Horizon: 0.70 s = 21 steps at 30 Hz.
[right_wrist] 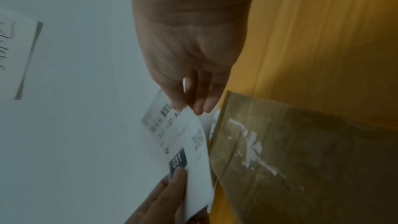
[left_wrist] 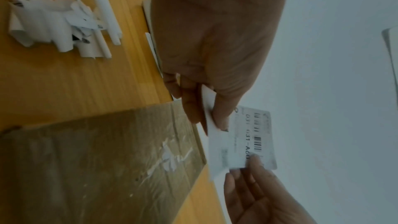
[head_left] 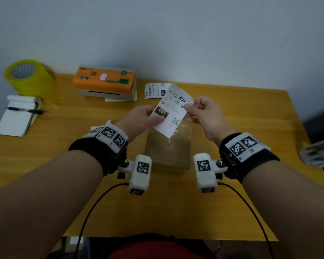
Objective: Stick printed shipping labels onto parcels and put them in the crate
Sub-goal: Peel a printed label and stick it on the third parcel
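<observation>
Your left hand [head_left: 140,118] and right hand [head_left: 204,113] both hold one printed shipping label [head_left: 171,111] in the air, above the far end of the cardboard parcel [head_left: 169,148] that lies flat on the desk [head_left: 73,143] between your forearms. Your left fingers [left_wrist: 219,108] are pinched on the label's near-left part, thumb on the printed face beside the dark "031" block; your right fingers [right_wrist: 200,96] are pinched on its far-right edge by the barcode. From the left wrist view the sheet looks split into two layers at the barcode end (whether that is label parting from backing you cannot tell for sure through the blur). The label touches nothing but your hands; it hangs tilted, its near corner over the parcel's top without resting on it.

The parcel's top face is covered in clear tape, with white scuffs near the middle. A second printed label [head_left: 154,90] lies flat on the desk beyond your hands, just right of the orange label printer [head_left: 104,81]. To the far left stand a yellow tape roll [head_left: 29,77] and an open notepad [head_left: 17,116] with a pen [head_left: 25,110] laid across it. The left wrist view also shows a heap of white paper strips [left_wrist: 56,21] on the desk.
</observation>
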{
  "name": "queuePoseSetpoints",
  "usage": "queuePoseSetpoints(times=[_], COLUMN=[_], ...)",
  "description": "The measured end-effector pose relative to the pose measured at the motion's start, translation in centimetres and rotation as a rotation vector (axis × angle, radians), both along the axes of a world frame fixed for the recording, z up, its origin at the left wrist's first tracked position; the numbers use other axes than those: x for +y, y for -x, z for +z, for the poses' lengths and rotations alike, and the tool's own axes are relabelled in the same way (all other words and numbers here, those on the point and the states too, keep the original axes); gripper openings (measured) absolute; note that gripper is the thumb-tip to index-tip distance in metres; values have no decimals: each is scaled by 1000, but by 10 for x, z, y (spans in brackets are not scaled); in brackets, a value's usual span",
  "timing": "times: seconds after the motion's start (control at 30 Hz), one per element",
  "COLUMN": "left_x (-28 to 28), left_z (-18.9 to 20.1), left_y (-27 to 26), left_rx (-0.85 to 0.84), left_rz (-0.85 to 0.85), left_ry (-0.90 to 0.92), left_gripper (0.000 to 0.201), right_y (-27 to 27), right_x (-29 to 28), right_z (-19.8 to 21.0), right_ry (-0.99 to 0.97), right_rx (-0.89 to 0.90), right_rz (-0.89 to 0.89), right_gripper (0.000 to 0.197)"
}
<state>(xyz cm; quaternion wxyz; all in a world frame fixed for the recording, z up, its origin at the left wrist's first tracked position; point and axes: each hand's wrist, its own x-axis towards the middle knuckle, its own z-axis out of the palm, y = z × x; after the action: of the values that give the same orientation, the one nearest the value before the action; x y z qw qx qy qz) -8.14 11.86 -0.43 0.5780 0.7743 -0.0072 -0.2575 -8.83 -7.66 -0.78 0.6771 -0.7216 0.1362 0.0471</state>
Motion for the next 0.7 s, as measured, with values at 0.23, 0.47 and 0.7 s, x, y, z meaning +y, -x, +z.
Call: queuePoseSetpoints(times=[0.23,0.47,0.7], left_x=[-7,-8,-15], left_z=[-14,-29,-34], left_y=[13,8,4], left_rx=[43,82,10], left_rz=[53,69,5], left_ry=[-99,-216,-395], left_gripper=[25,15,10], right_y=[2,2,-6], right_x=[6,-1,4], right_z=[-35,-46,-60], right_ry=[40,168,472], right_rx=[76,123,102], right_rz=[16,65,55], right_gripper=[15,13,12])
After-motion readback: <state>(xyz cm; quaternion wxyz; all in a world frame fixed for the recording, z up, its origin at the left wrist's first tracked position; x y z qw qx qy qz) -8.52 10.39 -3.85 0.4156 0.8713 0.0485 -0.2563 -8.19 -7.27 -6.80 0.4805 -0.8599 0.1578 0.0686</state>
